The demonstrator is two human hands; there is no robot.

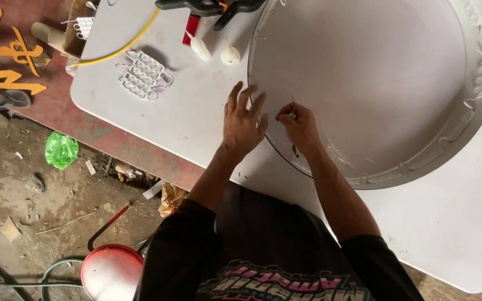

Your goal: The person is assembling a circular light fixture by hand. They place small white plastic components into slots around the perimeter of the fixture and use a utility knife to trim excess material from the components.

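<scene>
- Your left hand (242, 120) lies palm down with its fingers (234, 95) spread wide, holding nothing, on the white desk (196, 117) right at the near-left rim of the big round tray-like disc (364, 78).
- Your right hand (299, 127) is closed in a pinch on a thin tool (293, 111), possibly a small pick or screwdriver; it is too slim to name for sure. Its tip stands up above your knuckles and its other end shows below your hand.
- That hand rests just inside the disc's rim, on the pale flat inner face.
- The disc takes up the far right of the desk, and its raised edge carries a bead of looped wiring or sealant (478, 72) along the right side.
- To your left on the desk lies a cluster of small white light modules (140, 75) with pink leads, well apart from both hands.
- Farther back sit a yellow cable (119, 49), a black clamp (207, 6), a red-handled item (191, 29) and two small white nozzles (201, 49).
- On the dirt floor by your left side are a red round stool (111, 271) and a green plastic bag (61, 149).
</scene>
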